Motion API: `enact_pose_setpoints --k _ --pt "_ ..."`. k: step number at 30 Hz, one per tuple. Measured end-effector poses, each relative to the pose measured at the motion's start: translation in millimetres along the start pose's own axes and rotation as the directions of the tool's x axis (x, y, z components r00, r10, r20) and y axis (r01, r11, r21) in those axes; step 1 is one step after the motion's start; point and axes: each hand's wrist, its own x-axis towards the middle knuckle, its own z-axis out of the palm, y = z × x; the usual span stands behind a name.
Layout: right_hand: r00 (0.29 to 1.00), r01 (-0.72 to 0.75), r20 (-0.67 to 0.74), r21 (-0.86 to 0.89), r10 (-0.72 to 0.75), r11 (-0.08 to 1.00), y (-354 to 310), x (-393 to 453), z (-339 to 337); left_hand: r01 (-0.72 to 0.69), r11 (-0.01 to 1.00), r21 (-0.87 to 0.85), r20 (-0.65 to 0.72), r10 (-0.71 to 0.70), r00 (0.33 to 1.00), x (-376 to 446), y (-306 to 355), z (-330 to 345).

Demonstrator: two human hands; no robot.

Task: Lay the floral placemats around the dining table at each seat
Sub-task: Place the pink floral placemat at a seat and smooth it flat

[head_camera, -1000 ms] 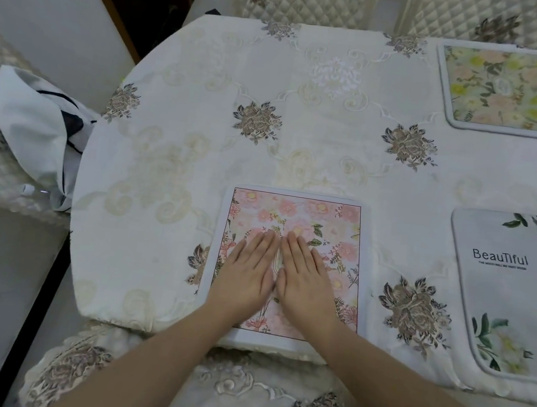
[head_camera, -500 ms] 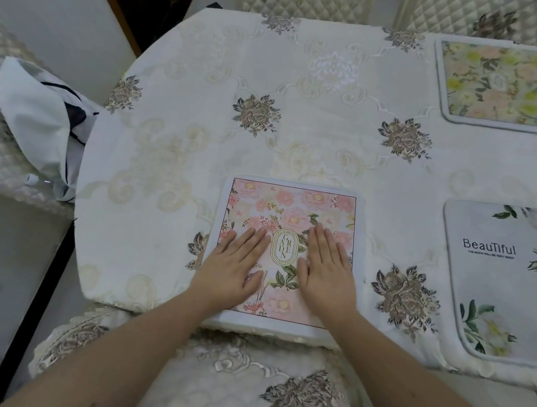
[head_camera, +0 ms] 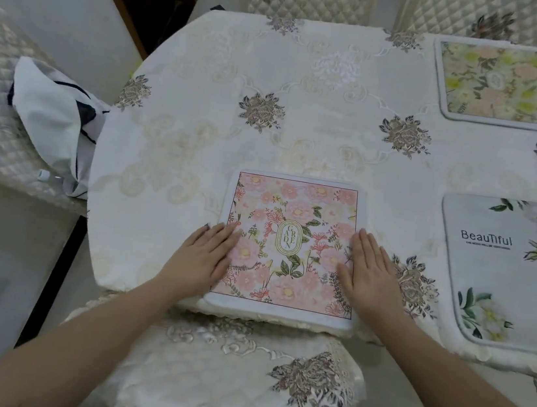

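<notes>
The pink floral placemat (head_camera: pixel 290 245) lies flat at the near edge of the desk (head_camera: pixel 201 133), above a chair seat (head_camera: pixel 213 377). The left hand (head_camera: pixel 203 258) rests open and flat on its left edge, the right hand (head_camera: pixel 365 272) likewise on its right edge, gripping nothing. Two more placemats, a grey one (head_camera: pixel 507 272) and a yellow-green one (head_camera: pixel 499 85), lie further right; a third may show at the frame's edge.
</notes>
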Motion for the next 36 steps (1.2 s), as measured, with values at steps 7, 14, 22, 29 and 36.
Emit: enact_pose_setpoints --k 7,14,22,29,36 --pt "0.954 0.290 0.049 0.097 -0.295 0.952 -78 11 1 0.016 0.983 -0.180 -0.019 -0.020 1.000 31 73 -10" --pt "0.876 0.467 0.157 -0.038 -0.456 0.883 -82 9 17 -0.045 0.998 -0.044 0.019 0.046 0.999 13 75 22" --pt "0.843 0.503 0.246 -0.045 -0.478 0.863 -54 -5 6 -0.267 0.964 0.002 0.126 0.264 0.956 2 37 13" --pt "0.857 0.432 0.363 -0.118 -0.366 0.894 -1 -36 -21 -0.377 0.916 0.139 0.252 0.335 0.908 -17 -9 -6" --pt "0.944 0.264 0.227 -0.079 -0.241 0.961 7 -49 -43 -0.160 0.974 0.161 0.274 0.112 0.955 -40 -28 -26"
